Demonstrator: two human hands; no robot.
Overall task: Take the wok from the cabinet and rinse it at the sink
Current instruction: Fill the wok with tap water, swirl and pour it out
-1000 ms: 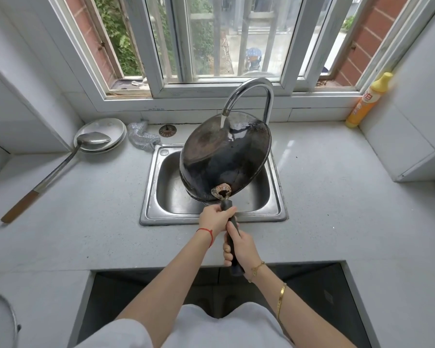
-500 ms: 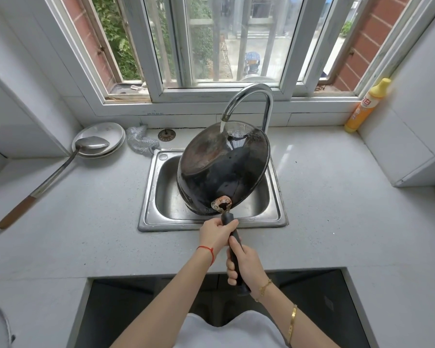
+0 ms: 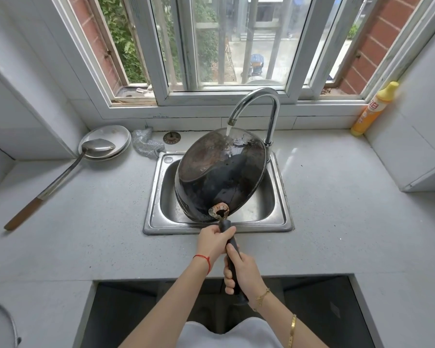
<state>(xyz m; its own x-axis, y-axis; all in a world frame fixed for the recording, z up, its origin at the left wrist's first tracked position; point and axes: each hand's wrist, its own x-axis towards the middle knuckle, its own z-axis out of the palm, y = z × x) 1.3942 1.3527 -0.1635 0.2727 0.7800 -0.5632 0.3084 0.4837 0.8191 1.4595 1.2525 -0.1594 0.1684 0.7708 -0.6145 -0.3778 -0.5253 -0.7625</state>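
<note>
A black wok (image 3: 224,177) hangs tilted over the steel sink (image 3: 156,197), its blackened underside turned up towards me. Water runs from the curved chrome tap (image 3: 261,101) onto the wok's upper edge. My left hand (image 3: 215,241) grips the dark handle near the wok, just in front of the sink's front rim. My right hand (image 3: 244,272) grips the same handle lower down, closer to my body. The wok's inside is hidden.
A long ladle (image 3: 60,177) rests on a metal plate (image 3: 111,136) at the back left, beside a steel scourer (image 3: 146,144) and a drain plug (image 3: 171,138). A yellow bottle (image 3: 372,109) stands at the back right corner. A dark opening (image 3: 136,310) lies in the counter before me.
The wok has sunk lower into the sink and rolled so that more of its underside faces up under the running water. Both hands kept their grip on the handle.
</note>
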